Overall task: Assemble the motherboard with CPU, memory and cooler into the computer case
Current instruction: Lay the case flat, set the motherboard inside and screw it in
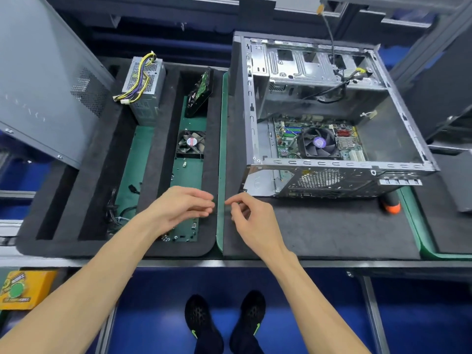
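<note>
1. Both hands, left hand (182, 208) and right hand (251, 221), hover over the foam tray (163, 154), fingers loosely curled; whether they pinch something small, I cannot tell.
2. Motherboard (319, 141) already lies inside the computer case (332, 111).
3. It looks stiff but fragile; better to hold its edges or the cooler (319, 144).

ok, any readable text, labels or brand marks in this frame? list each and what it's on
None can be read.
Loose fan in the foam tray: round red-and-white hub sticker, print too small.
Cooler fan on the motherboard in the case: purple hub sticker, blurred.
Yellow box at lower left: dark lettering and a green round mark, blurred.
Leaning side panel: faint embossed marks, illegible.
</note>
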Demonstrator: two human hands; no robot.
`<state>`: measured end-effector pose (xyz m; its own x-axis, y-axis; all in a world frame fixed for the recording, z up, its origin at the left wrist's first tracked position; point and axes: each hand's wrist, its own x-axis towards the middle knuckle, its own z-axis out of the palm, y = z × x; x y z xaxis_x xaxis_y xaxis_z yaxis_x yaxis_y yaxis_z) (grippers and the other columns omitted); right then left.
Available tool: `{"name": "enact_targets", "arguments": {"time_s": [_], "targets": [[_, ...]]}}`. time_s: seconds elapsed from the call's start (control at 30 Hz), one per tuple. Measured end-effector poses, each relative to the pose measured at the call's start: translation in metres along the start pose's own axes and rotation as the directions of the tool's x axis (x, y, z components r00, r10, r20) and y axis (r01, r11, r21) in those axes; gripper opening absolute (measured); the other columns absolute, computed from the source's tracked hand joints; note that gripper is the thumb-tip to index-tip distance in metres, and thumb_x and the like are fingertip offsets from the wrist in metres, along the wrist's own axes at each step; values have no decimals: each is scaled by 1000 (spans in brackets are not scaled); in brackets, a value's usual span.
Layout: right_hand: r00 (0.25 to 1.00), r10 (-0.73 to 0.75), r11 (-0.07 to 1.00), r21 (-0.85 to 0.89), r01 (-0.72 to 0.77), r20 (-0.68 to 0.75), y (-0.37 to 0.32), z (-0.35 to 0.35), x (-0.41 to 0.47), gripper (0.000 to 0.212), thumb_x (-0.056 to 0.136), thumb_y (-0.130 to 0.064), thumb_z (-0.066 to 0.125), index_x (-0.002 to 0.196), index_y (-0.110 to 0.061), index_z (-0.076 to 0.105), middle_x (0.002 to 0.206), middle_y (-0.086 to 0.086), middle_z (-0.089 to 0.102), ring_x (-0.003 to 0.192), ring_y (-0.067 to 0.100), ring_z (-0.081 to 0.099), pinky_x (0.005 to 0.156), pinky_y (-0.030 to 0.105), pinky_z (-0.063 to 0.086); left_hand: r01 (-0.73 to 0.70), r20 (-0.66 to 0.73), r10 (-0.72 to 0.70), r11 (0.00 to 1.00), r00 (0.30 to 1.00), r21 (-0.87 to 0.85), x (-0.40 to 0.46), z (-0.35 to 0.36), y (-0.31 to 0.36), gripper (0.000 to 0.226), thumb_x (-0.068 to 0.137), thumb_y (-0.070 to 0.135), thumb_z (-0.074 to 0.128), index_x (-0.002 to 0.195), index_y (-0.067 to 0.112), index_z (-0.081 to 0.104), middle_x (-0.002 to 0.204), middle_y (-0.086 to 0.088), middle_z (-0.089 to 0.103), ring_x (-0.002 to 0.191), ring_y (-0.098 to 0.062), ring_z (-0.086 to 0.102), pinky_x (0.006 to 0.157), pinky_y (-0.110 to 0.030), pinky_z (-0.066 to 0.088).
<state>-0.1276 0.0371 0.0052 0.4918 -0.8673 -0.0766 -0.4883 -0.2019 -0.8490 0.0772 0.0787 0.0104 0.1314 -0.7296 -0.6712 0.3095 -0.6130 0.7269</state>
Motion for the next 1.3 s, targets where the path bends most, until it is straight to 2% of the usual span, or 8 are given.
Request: {"name": "enact_targets", "arguments": {"time_s": [0.07,0.23,0.4,0.67,0.97,1.1,1.2,1.3], "targets": [[1000,10,1000,9,-10,-8,1,-1,-2,18,99,-20,55,98,-31,70,72,-6,65,72,15,65,69,40,55,-19,-144,45,985,989,173,2,-7,-6,15,81,-11,71,96,-6,72,91,-25,74,79,-29,75,70,-27,61],[1000,3,999,33,-3,15,-3,14,-4,19,99,-22,55,97,-33,69,72,-6,65,70,13,62,68,36,54,-38,-256,170,892,952,450,11,-20,-17,11,81,-14,66,83,-4,70,77,-23,73,70,-31,74,72,-33,63],[999,-13,999,36,11,42,-7,28,3,18,98,-26,53,97,-37,68,73,-7,65,71,12,62,66,29,54,36,-260,248,655,933,754,19,-26,-35,24,81,-8,62,83,13,74,85,-2,73,80,-15,69,75,-24,54],[997,-36,999,33,34,64,-13,44,16,18,98,-22,54,99,-30,69,71,-9,64,71,13,63,68,37,56,88,-149,139,369,979,925,30,-22,-66,13,87,15,67,96,6,66,98,-12,69,93,-31,67,84,-37,55],[997,-27,999,18,26,79,-14,50,22,18,98,-19,55,99,-28,70,71,-8,64,71,14,62,70,38,55,43,-63,97,198,993,979,45,-22,-70,17,89,3,51,105,2,54,108,-18,64,100,-35,63,74,-33,45],[998,-29,1000,11,28,57,-10,45,22,18,98,-22,54,98,-32,69,71,-9,64,71,13,64,68,37,56,32,-67,122,265,990,964,44,-21,-68,8,85,9,58,83,10,51,84,-9,59,79,-29,59,67,-31,46],[999,-23,1000,15,22,37,-8,40,22,18,97,-26,53,97,-36,68,72,-9,64,71,13,63,66,30,54,41,-164,197,512,967,858,39,-22,-52,19,83,14,68,67,12,56,64,-4,62,65,-22,62,62,-29,49],[1000,-22,1000,18,22,7,-5,35,20,18,97,-25,53,96,-36,68,71,-8,63,67,12,60,62,22,50,-63,-206,234,792,950,607,26,-25,-28,13,78,6,75,74,1,64,63,-9,71,57,-18,69,67,-31,57]]}}
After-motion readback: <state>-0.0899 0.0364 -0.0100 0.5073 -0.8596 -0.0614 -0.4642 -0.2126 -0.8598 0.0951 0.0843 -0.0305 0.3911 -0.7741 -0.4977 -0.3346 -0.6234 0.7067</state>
